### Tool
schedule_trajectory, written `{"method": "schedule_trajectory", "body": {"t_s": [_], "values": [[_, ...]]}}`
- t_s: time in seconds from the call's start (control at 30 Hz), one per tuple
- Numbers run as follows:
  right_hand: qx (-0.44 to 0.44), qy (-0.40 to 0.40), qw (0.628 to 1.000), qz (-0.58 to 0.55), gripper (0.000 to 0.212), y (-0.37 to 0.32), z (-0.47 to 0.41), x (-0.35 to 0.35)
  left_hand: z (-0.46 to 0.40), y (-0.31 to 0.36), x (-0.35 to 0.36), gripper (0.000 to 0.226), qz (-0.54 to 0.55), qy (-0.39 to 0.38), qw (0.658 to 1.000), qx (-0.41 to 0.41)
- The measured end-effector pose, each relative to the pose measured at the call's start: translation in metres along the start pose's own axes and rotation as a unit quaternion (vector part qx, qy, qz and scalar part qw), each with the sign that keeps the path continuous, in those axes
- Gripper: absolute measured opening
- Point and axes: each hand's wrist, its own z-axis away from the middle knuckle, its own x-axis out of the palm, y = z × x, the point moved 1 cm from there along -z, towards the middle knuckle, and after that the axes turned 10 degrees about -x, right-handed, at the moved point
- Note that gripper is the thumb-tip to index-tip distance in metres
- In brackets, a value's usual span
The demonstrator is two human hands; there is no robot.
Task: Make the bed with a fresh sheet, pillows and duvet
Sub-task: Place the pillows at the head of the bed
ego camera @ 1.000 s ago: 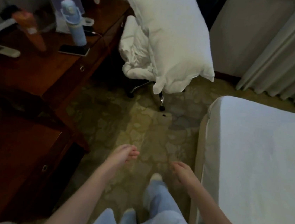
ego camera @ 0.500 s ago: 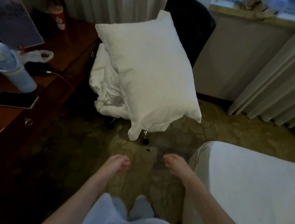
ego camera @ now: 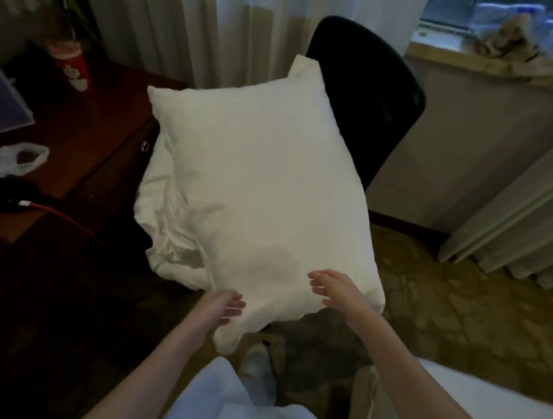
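White pillow (ego camera: 257,186) sits tilted on the black office chair (ego camera: 367,92), leaning on the chair back, on top of a crumpled white bedding heap (ego camera: 164,217) that shows at its left side; second white pillow corner pokes out behind at far edge. Pillow's near end hangs off the seat toward the person. Left hand (ego camera: 222,308) at the pillow's near-left lower edge, fingers extended and loose, palm turned toward the fabric, at or just touching the edge; not gripping. Right hand (ego camera: 336,290) over the pillow's near-right corner, fingers spread and slightly bent, nothing grasped; contact with fabric cannot be told for sure. Pillow lies just far of both hands, between and beyond them, its bulk stretching far-left. Bed (ego camera: 472,414) with white sheet at near right, well right of the pillow, under the right forearm. Wooden desk (ego camera: 80,138) at left carrying a red cup (ego camera: 72,67), white plastic bag (ego camera: 8,158), red cable (ego camera: 67,218). Curtains (ego camera: 241,22) behind the chair, windowsill at far right, patterned carpet (ego camera: 456,316) below.
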Motion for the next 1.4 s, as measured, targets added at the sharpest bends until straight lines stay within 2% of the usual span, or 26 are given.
{"method": "schedule_trajectory", "body": {"t_s": [0.17,0.27,0.43,0.57,0.67,0.77,0.9,1.03,1.23,1.33,1.4], "values": [[-0.029,0.046,0.999,-0.005,0.033,-0.038,-0.070,-0.048,-0.039,0.106,-0.011,0.017,0.018,0.097,0.989,0.111],[-0.030,0.079,0.996,-0.003,0.035,-0.050,-0.101,-0.064,-0.054,0.150,-0.021,0.016,0.046,0.172,0.977,0.113],[-0.090,0.167,0.978,0.087,0.051,-0.072,-0.166,-0.080,-0.076,0.196,-0.029,0.054,0.030,0.310,0.946,0.084],[-0.109,0.143,0.978,0.107,0.072,-0.091,-0.216,-0.095,-0.093,0.208,-0.032,0.093,0.019,0.399,0.917,0.010],[-0.049,0.104,0.989,0.089,0.091,-0.096,-0.248,-0.110,-0.108,0.215,-0.041,0.112,0.018,0.362,0.932,-0.023],[0.005,0.068,0.992,0.104,0.097,-0.093,-0.265,-0.120,-0.119,0.221,-0.048,0.119,0.040,0.317,0.947,-0.023],[0.002,0.074,0.988,0.139,0.099,-0.085,-0.272,-0.119,-0.127,0.220,-0.046,0.123,0.072,0.312,0.947,-0.021],[0.016,0.081,0.990,0.114,0.112,-0.081,-0.258,-0.112,-0.124,0.216,-0.050,0.121,0.068,0.276,0.959,-0.020],[-0.006,0.166,0.985,0.048,0.096,-0.072,-0.203,-0.087,-0.115,0.194,-0.072,0.116,0.028,0.222,0.974,0.034],[0.002,0.220,0.975,-0.003,0.093,-0.057,-0.146,-0.056,-0.108,0.174,-0.091,0.120,0.022,0.163,0.985,0.057],[0.005,0.267,0.961,-0.075,0.083,-0.039,-0.098,-0.025,-0.098,0.158,-0.103,0.125,0.001,0.121,0.989,0.084]]}}
